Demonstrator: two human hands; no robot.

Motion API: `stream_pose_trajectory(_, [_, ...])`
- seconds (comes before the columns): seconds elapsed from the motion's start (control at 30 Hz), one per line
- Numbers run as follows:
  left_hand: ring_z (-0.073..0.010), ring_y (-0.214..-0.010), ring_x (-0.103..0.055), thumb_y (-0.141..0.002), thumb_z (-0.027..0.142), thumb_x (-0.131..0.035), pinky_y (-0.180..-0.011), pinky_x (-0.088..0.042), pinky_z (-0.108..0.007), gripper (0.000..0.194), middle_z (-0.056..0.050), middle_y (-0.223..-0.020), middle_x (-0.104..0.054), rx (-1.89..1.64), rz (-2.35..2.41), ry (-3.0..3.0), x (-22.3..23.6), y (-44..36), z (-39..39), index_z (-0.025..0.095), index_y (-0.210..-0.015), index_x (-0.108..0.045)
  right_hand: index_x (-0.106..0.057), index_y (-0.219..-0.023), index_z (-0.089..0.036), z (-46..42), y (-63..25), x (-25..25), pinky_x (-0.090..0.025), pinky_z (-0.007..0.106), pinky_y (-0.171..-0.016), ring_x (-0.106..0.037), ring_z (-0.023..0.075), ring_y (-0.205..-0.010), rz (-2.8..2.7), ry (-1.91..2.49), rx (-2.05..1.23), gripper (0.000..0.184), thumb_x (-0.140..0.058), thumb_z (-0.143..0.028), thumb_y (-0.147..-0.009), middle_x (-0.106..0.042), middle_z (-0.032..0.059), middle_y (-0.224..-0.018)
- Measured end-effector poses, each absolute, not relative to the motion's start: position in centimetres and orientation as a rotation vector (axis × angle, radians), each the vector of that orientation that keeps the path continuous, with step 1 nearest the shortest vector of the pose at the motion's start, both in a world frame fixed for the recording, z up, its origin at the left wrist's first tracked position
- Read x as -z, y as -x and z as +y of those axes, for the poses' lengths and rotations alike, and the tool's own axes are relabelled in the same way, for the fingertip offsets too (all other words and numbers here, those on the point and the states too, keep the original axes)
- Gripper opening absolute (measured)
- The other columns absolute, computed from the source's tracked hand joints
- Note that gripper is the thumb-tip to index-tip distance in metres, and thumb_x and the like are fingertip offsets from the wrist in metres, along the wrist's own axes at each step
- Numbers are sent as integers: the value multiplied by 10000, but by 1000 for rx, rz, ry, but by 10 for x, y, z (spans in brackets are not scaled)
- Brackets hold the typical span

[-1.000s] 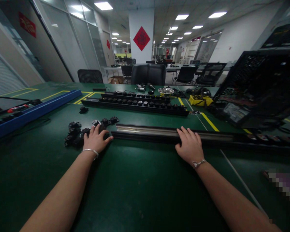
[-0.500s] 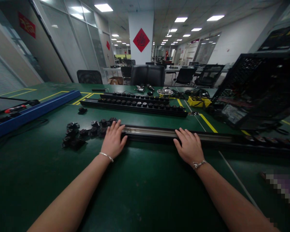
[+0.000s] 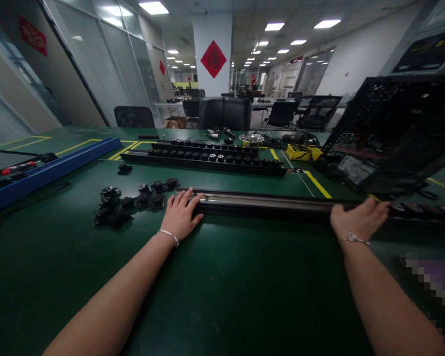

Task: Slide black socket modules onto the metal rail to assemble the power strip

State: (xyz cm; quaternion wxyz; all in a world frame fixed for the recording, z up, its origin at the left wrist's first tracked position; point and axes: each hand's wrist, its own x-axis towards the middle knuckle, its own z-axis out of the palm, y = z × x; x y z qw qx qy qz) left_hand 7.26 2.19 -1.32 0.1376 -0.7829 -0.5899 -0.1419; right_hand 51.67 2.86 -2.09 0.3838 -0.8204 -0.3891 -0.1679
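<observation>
In our head view, our right hand has moved out along the long black rail toward three o'clock, while our left hand stays by the rail's left end; our reach now spans much of its open length. Both hands are open with fingers loosely spread: the left touches the end with no closed grip, and the right lies over the near edge, though we cannot tell how firmly it presses. The rail runs across the tabletop just ahead of us, a straight trough with a shiny, metallic-looking inner strip. Beyond the right fingers, toward three o'clock, sits a row of small dark parts. Loose black parts, blocky and uneven, cluster at ten o'clock, beside the left hand. At twelve, two filled rails lie nearly parallel; a smooth blue rail slants at ten, and a perforated black case stands at two. The tabletop is dark green, with a dull sheen.
</observation>
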Motion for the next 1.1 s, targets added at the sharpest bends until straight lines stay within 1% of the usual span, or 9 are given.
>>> stream_pose_trajectory(0.07, [-299, -1322, -338, -831, 420, -496, -1075, -246, -506, 567, -94, -1474, -350, 408, -1703, 2266, 14, -72, 22, 285, -1371, -388, -331, -1332, 14, 32, -527, 26, -253, 552, -993, -254, 405, -1306, -938, 2061, 469, 750, -547, -345, -710, -287, 351, -1376])
stream_pose_trajectory(0.13, [-296, -1330, -329, -828, 413, -499, -1079, -242, -505, 572, -92, -1473, -351, 402, -1705, 2263, 14, -72, 22, 291, -1374, -379, -383, -1293, -16, 34, -534, 29, -265, 567, -972, -310, 409, -1262, -890, 2042, 502, 702, -565, -311, -683, -360, 334, -1326])
stream_pose_trajectory(0.27, [-298, -1342, -310, -828, 410, -498, -1087, -222, -507, 578, -96, -1479, -338, 394, -1711, 2256, 14, -72, 21, 289, -1378, -371, -453, -1216, -37, 36, -539, 32, -263, 533, -969, -362, 394, -1201, -857, 2044, 549, 601, -556, -282, -677, -446, 295, -1236])
stream_pose_trajectory(0.47, [-292, -1351, -294, -827, 406, -494, -1090, -210, -504, 570, -78, -1490, -323, 398, -1739, 2266, 14, -72, 22, 297, -1374, -375, -494, -1147, -106, 38, -534, 31, -301, 532, -897, -379, 377, -1129, -766, 2073, 502, 530, -600, -263, -651, -457, 250, -1179])
stream_pose_trajectory(0.6, [-296, -1341, -309, -829, 393, -492, -1085, -219, -502, 566, -86, -1483, -334, 400, -1724, 2267, 14, -71, 22, 291, -1374, -377, -514, -1093, -124, 36, -527, 25, -305, 495, -879, -399, 354, -1076, -745, 2090, 451, 486, -606, -268, -639, -450, 237, -1144])
stream_pose_trajectory(0.77, [-298, -1336, -318, -822, 365, -501, -1090, -214, -498, 581, -84, -1484, -333, 404, -1716, 2266, 14, -71, 21, 287, -1381, -367, -552, -1036, -145, 32, -517, 17, -310, 440, -857, -428, 320, -1015, -796, 2129, 446, 401, -574, -332, -682, -475, 196, -1077])
stream_pose_trajectory(0.87, [-296, -1338, -316, -818, 356, -503, -1093, -209, -501, 585, -78, -1485, -334, 409, -1729, 2272, 14, -71, 20, 290, -1383, -366, -578, -993, -152, 32, -515, 13, -309, 431, -832, -431, 306, -975, -818, 2140, 435, 356, -564, -366, -709, -485, 170, -1011])
stream_pose_trajectory(1.03, [-288, -1336, -319, -817, 345, -500, -1092, -219, -501, 592, -78, -1483, -337, 401, -1718, 2269, 15, -71, 21, 293, -1389, -355, -594, -986, -145, 34, -512, 12, -311, 440, -814, -440, 297, -957, -852, 2147, 403, 309, -531, -349, -762, -502, 178, -980])
stream_pose_trajectory(1.1, [-289, -1334, -321, -818, 339, -498, -1092, -221, -502, 591, -80, -1481, -339, 398, -1709, 2265, 15, -71, 20, 291, -1389, -353, -587, -1021, -152, 35, -512, 12, -323, 432, -799, -458, 293, -943, -857, 2141, 425, 332, -534, -346, -756, -520, 177, -986])
